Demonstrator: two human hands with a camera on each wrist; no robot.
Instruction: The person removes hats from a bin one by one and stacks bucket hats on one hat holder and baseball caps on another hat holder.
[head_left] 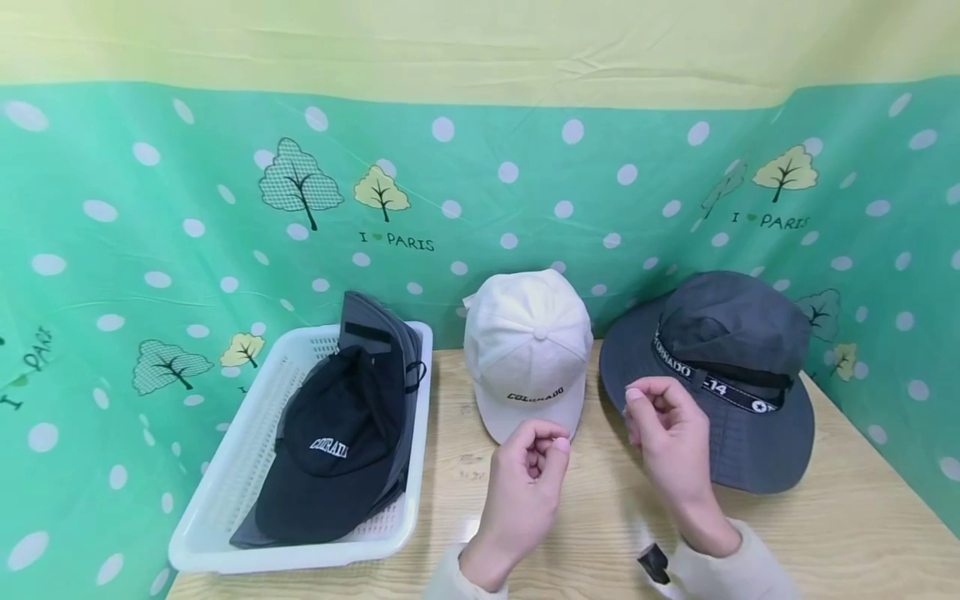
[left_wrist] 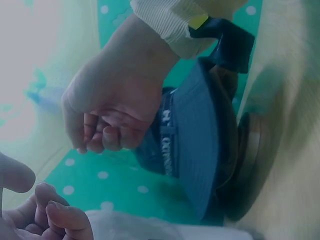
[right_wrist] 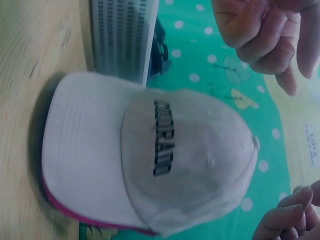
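A white baseball cap [head_left: 528, 333] with dark lettering rests on the table, its brim toward me. In front of that brim hovers my left hand [head_left: 523, 482], fingers loosely curled and holding nothing. My right hand [head_left: 670, 442] hangs over the brim edge of a dark grey wide-brimmed hat [head_left: 735, 325], likewise loosely curled with nothing in it. A band with white lettering circles this hat's crown. In the right wrist view the white cap [right_wrist: 200, 145] stands apart from both hands, and its brim's underside shows pink.
To the left stands a white plastic basket [head_left: 292, 557]. Inside lie a black cap [head_left: 341, 425] and a folded dark grey hat [head_left: 382, 325] behind it. A green dotted cloth [head_left: 465, 167] hangs behind the wooden table [head_left: 847, 533].
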